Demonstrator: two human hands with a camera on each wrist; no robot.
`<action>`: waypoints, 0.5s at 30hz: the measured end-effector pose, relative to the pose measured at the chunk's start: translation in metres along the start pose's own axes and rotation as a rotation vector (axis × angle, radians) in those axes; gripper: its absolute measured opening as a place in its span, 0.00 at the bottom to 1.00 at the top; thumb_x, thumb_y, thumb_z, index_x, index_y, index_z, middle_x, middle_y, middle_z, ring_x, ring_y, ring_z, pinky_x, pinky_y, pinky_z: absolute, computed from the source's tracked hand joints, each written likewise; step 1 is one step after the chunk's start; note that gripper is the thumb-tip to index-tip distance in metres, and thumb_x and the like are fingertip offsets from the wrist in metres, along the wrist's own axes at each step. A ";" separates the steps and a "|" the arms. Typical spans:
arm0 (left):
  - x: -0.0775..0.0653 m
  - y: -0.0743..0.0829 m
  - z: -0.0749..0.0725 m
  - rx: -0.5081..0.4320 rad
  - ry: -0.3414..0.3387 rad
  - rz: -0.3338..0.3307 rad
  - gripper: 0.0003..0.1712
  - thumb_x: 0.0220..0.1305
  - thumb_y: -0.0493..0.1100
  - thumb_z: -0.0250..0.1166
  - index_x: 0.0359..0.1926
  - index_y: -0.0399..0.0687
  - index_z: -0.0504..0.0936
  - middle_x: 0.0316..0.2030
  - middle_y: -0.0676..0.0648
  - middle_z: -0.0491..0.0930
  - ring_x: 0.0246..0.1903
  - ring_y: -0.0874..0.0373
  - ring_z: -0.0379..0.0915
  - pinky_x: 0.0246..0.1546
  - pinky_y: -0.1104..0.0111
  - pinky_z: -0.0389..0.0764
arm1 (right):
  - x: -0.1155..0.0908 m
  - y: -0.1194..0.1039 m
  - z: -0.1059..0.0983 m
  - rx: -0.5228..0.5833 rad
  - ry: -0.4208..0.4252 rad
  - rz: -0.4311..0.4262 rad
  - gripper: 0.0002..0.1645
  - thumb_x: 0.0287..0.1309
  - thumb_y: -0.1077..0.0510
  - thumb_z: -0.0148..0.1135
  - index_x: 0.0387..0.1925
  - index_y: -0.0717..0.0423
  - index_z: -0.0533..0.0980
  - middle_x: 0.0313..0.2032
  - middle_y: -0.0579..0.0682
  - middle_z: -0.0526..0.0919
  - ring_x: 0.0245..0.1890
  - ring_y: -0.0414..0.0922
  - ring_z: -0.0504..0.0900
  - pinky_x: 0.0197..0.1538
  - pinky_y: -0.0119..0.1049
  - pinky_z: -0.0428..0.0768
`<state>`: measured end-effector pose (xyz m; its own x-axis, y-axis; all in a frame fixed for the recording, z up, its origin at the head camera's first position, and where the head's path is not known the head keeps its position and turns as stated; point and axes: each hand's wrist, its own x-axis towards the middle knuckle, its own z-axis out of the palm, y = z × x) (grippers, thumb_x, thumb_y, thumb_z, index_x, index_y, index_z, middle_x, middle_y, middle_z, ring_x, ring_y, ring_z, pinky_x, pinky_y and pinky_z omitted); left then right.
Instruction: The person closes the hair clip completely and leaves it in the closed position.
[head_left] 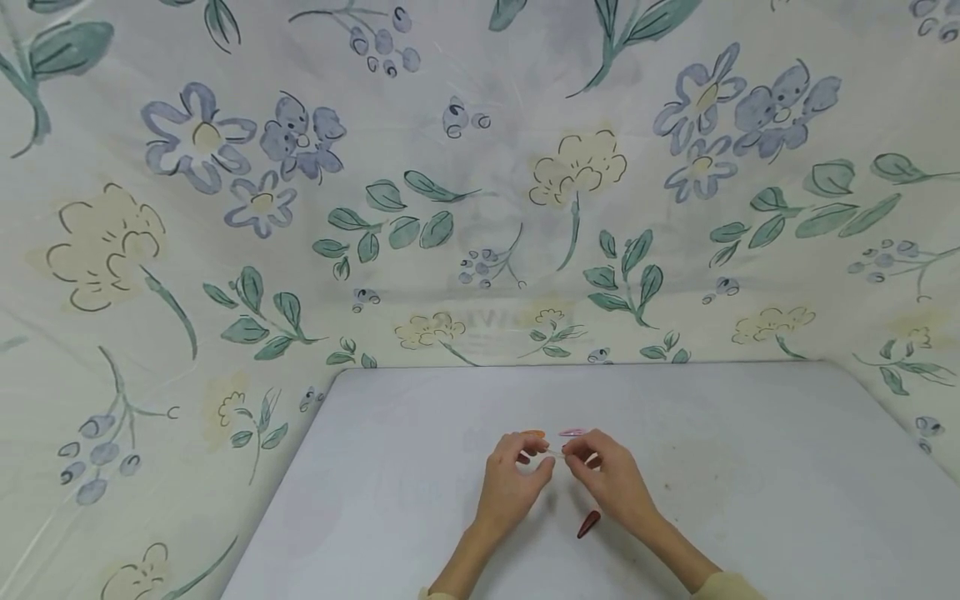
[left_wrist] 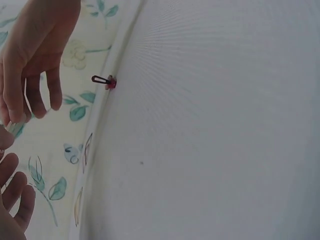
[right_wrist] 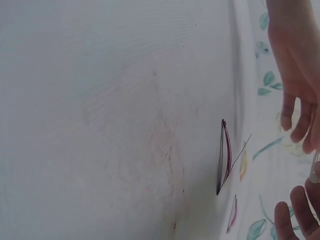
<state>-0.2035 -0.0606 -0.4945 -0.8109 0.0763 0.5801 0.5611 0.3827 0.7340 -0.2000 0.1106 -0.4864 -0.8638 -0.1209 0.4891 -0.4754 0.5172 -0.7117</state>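
Both hands meet above the table. My left hand (head_left: 510, 483) and my right hand (head_left: 609, 479) pinch the two ends of a slim pale hair clip (head_left: 556, 453) between thumbs and fingertips. The fingers cover much of this clip. Behind the left fingers lies an orange snap hair clip (head_left: 534, 433), and behind the right ones a pink snap hair clip (head_left: 572, 432). A dark red snap hair clip (head_left: 588, 524) rests nearer the body, below the right hand. In the right wrist view that dark red clip (right_wrist: 227, 157) shows its thin frame standing apart.
The hands work over a white table (head_left: 390, 467). Floral-patterned sheeting (head_left: 480, 208) rises behind its far edge and along both sides. A few small specks (head_left: 667, 486) mark the tabletop on the right.
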 end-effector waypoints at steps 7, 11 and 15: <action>0.001 -0.002 0.005 0.036 0.060 0.038 0.09 0.50 0.31 0.71 0.33 0.44 0.82 0.39 0.44 0.84 0.36 0.56 0.76 0.34 0.65 0.80 | 0.000 0.001 0.007 0.024 0.068 0.001 0.14 0.50 0.70 0.72 0.35 0.50 0.80 0.33 0.40 0.80 0.32 0.36 0.78 0.34 0.30 0.80; 0.002 -0.003 0.007 0.059 0.070 0.037 0.10 0.49 0.31 0.72 0.32 0.45 0.81 0.38 0.44 0.84 0.36 0.57 0.76 0.34 0.65 0.80 | 0.000 0.000 0.010 0.046 0.097 0.033 0.14 0.50 0.70 0.72 0.35 0.51 0.81 0.34 0.42 0.81 0.32 0.37 0.78 0.35 0.30 0.81; 0.004 -0.004 0.008 0.077 0.071 0.037 0.10 0.48 0.32 0.72 0.32 0.46 0.81 0.37 0.46 0.84 0.37 0.58 0.76 0.35 0.65 0.80 | 0.000 0.000 0.013 0.068 0.126 0.051 0.13 0.50 0.70 0.71 0.35 0.53 0.81 0.36 0.44 0.81 0.31 0.37 0.78 0.35 0.30 0.80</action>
<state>-0.2103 -0.0544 -0.4985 -0.7746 0.0276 0.6318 0.5738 0.4508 0.6838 -0.2021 0.0999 -0.4926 -0.8613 0.0131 0.5080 -0.4456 0.4609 -0.7675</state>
